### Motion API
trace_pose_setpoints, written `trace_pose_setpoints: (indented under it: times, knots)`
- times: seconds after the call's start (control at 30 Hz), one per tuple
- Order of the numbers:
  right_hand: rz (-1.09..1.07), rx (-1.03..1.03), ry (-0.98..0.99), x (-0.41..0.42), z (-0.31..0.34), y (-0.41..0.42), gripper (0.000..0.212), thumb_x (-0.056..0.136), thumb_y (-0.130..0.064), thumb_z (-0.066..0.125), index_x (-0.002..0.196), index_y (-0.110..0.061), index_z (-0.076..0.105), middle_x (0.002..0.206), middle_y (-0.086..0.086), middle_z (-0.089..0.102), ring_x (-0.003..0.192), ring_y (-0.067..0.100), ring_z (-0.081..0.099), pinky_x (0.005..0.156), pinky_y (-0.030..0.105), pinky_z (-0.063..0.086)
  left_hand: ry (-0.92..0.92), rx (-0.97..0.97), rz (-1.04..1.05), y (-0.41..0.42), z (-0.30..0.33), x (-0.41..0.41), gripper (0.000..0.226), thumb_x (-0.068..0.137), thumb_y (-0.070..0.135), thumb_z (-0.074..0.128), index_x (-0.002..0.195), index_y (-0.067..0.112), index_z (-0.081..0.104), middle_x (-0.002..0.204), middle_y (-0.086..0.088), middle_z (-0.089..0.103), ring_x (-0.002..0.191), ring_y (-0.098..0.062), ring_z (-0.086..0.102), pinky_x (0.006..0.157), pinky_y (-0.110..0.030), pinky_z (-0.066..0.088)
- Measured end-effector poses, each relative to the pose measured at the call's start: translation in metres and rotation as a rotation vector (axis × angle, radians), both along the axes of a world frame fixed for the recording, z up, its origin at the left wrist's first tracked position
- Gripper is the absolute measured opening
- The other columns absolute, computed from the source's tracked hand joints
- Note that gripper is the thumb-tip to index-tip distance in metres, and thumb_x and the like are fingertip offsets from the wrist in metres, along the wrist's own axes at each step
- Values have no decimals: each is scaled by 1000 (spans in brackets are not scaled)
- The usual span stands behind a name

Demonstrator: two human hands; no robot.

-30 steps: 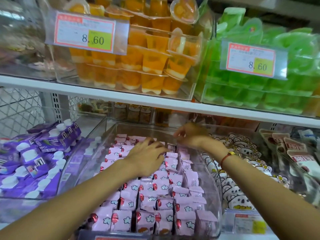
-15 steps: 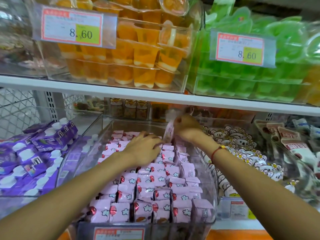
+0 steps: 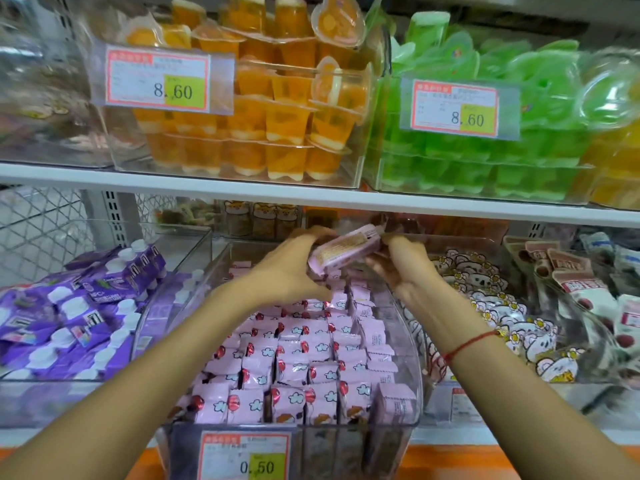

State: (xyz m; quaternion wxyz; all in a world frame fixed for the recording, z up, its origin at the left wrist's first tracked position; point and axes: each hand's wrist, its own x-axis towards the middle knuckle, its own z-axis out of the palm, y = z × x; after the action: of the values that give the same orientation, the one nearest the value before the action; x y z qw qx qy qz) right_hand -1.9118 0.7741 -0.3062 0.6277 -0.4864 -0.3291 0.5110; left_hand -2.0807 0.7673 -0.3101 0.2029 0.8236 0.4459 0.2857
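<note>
A clear plastic bin (image 3: 412, 344) on the lower shelf holds several rows of small pink snack packets (image 3: 298, 362) printed with clouds and red balloons. Above the back of the bin, both hands hold a short stack of pink packets (image 3: 343, 249), turned so the printed backs face up. My left hand (image 3: 291, 268) grips the stack's left end and my right hand (image 3: 401, 265) grips its right end. A red string bracelet circles the right wrist.
Purple spouted pouches (image 3: 79, 306) fill the bin to the left. White cartoon-print packets (image 3: 502, 313) and red-and-white packets (image 3: 585, 289) lie to the right. The shelf edge (image 3: 311, 199) above carries orange jelly cups (image 3: 263, 116) and green jelly cups (image 3: 485, 157). A 0.50 price tag (image 3: 246, 457) fronts the pink bin.
Both hands were down among the packets at the back of the bin; they have risen, lifting a stack of pink packets between them. The camera view has shifted a little too.
</note>
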Motion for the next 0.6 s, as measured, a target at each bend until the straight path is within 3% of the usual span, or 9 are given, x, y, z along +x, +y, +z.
trace_pose_setpoints:
  times: [0.07, 0.1, 0.13, 0.2, 0.27, 0.37, 0.4, 0.5, 0.6]
  knots:
    - [21, -16, 45, -1, -3, 2, 25, 94, -4, 47, 118, 4, 52, 66, 8, 69, 47, 10, 65, 67, 27, 59, -62, 129, 29, 0, -5, 1, 55, 78, 23, 75, 128, 22, 51, 119, 2, 60, 103, -16, 58, 84, -36, 52]
    - [34, -21, 63, 0, -3, 2, 25, 94, -4, 48, 118, 3, 52, 59, 7, 68, 45, 10, 64, 65, 27, 59, -126, 120, 39, 1, -7, -1, 47, 81, 25, 72, 124, 22, 56, 112, 3, 64, 99, -16, 61, 80, -31, 53]
    - [54, -25, 70, 0, -3, 2, 23, 94, -5, 50, 116, 2, 53, 54, 5, 68, 44, 10, 63, 55, 23, 57, -209, 41, 44, 4, -8, -3, 41, 83, 27, 71, 122, 22, 58, 105, 5, 67, 95, -14, 64, 74, -23, 53]
    - [95, -16, -10, 2, -3, -2, 21, 92, -13, 57, 109, -1, 57, 54, 2, 68, 44, 7, 62, 40, 17, 48, -430, -307, 67, 7, -7, -9, 36, 81, 33, 71, 114, 22, 62, 92, 8, 72, 82, -4, 68, 56, -12, 49]
    - [72, 10, -237, 6, -4, -3, 16, 89, -21, 62, 98, -7, 61, 62, -2, 67, 47, 5, 61, 40, 15, 43, -619, -626, 120, 10, -9, -12, 38, 79, 40, 70, 108, 17, 64, 85, 2, 75, 70, -2, 69, 44, -12, 45]
    - [7, 120, -572, 10, -2, -4, 3, 89, -16, 62, 91, -16, 63, 83, -2, 63, 76, 11, 58, 61, 18, 42, -623, -669, 211, 12, -13, -15, 34, 81, 51, 64, 100, 23, 61, 80, 3, 75, 65, -3, 69, 39, -14, 41]
    - [23, 180, -636, 10, -1, -4, 8, 88, -12, 60, 93, -18, 62, 88, -2, 62, 80, 9, 56, 62, 14, 42, -613, -656, 234, 12, -13, -15, 34, 81, 54, 62, 98, 25, 61, 79, 4, 75, 63, -2, 68, 38, -14, 40]
    - [292, 287, -833, 4, 4, -10, 27, 88, -10, 59, 112, -21, 60, 109, -5, 61, 93, 2, 57, 63, 3, 41, -524, -594, 242, 8, -8, -11, 40, 84, 58, 55, 96, 22, 66, 76, 5, 75, 53, 1, 63, 38, -12, 35]
    - [528, 358, -1068, -5, 2, -17, 40, 88, -15, 61, 128, -20, 55, 116, -8, 62, 99, 1, 59, 84, 12, 47, -443, -457, 246, 7, -6, -2, 44, 87, 60, 50, 84, 19, 67, 66, 7, 73, 47, 1, 58, 38, -13, 32]
